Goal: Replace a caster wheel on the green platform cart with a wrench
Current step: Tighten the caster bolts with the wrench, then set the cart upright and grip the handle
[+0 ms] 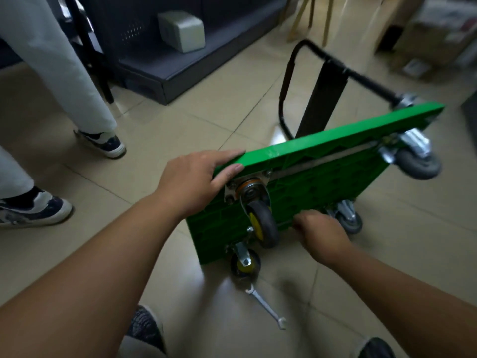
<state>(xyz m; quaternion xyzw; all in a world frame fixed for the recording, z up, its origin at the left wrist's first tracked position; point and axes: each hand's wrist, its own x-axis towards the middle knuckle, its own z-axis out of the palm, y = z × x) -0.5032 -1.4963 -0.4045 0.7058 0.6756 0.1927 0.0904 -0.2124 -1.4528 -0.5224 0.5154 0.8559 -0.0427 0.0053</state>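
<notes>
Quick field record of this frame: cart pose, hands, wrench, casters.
cart: green cart tipped on its long edge on the floor, underside toward the camera
left hand: left hand grips the top edge at the near corner
right hand: right hand curled at the underside; blurred, grip unclear
wrench: wrench on the floor, unheld, by the lower yellow-hub caster
casters: four mounted; upper yellow-hub caster near, grey casters far
bystander: bystander stands at left

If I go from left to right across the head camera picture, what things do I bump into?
Blue-and-white shoe → left hand, holding the green cart by its edge → yellow-hubbed wheel → right hand → big grey wheel.
</notes>
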